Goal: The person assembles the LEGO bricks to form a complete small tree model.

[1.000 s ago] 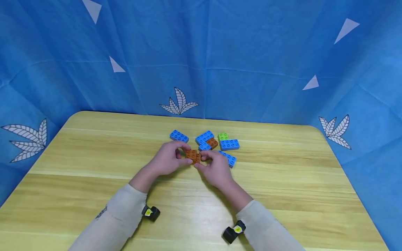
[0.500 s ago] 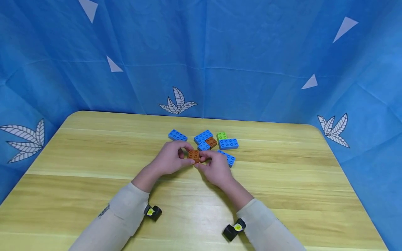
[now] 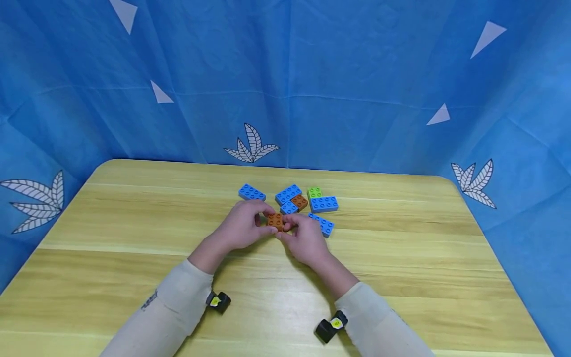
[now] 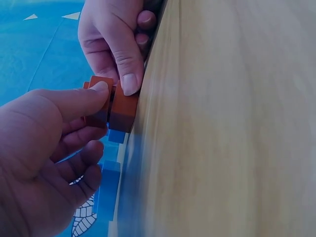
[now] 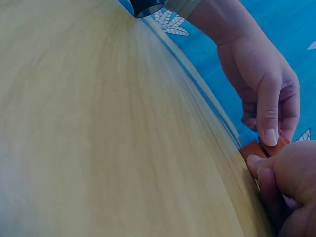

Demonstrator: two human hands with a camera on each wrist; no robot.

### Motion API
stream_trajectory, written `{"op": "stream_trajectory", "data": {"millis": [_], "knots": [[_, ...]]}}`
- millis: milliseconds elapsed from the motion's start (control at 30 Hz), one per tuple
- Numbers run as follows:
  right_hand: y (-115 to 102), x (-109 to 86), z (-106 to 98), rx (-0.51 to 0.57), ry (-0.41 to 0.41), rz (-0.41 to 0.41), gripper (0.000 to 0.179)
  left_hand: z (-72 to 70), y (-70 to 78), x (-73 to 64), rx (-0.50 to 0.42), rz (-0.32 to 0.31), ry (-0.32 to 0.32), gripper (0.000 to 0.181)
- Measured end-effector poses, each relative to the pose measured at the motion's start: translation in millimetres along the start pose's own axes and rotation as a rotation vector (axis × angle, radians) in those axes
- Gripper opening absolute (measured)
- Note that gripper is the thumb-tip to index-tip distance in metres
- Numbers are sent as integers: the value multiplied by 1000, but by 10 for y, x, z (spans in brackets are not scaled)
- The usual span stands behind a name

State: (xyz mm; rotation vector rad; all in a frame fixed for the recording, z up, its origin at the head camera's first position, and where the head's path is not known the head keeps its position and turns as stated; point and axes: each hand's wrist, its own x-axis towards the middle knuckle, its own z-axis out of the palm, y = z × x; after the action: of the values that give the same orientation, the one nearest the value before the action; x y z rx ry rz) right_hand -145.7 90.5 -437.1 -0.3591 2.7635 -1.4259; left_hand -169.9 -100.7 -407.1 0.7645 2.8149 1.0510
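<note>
Between the two hands, an orange-brown brick point(image 3: 275, 221) with studs on top sits directly above a second one. My left hand point(image 3: 242, 224) pinches this upper brick between thumb and fingers. Close against the table, the lower orange-brown brick point(image 4: 123, 109) is pinched by my right hand point(image 3: 307, 239). A narrow dark gap shows between the two bricks in the left wrist view. In the right wrist view, the left thumb point(image 5: 269, 136) lies on the upper brick and the right thumb on the lower one. The head view hides most of the lower brick.
Just beyond the hands lie a long blue brick point(image 3: 289, 194), a small blue brick point(image 3: 289, 208) and a brown brick point(image 3: 300, 202). A green brick point(image 3: 314, 192) and blue brick point(image 3: 324, 204) are right of them. Another blue brick point(image 3: 252, 192) lies left, and one point(image 3: 327, 228) beside the right hand.
The upper orange-brown brick has shifted slightly right, from offset over the lower one to squarely above it. Both hands keep their pinch. The head view has shifted slightly.
</note>
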Motion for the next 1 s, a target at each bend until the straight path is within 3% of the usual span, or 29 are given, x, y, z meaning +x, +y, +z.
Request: {"op": "stream_trajectory", "data": {"millis": [300, 867, 1000], "knots": [[-27, -4, 12, -17, -18, 27, 29, -7, 17, -5, 32, 11, 3, 32], [-33, 15, -16, -18, -8, 37, 27, 15, 3, 11, 16, 0, 33, 32], [-24, -26, -63, -28, -7, 70, 31, 41, -15, 5, -2, 9, 39, 33]]}}
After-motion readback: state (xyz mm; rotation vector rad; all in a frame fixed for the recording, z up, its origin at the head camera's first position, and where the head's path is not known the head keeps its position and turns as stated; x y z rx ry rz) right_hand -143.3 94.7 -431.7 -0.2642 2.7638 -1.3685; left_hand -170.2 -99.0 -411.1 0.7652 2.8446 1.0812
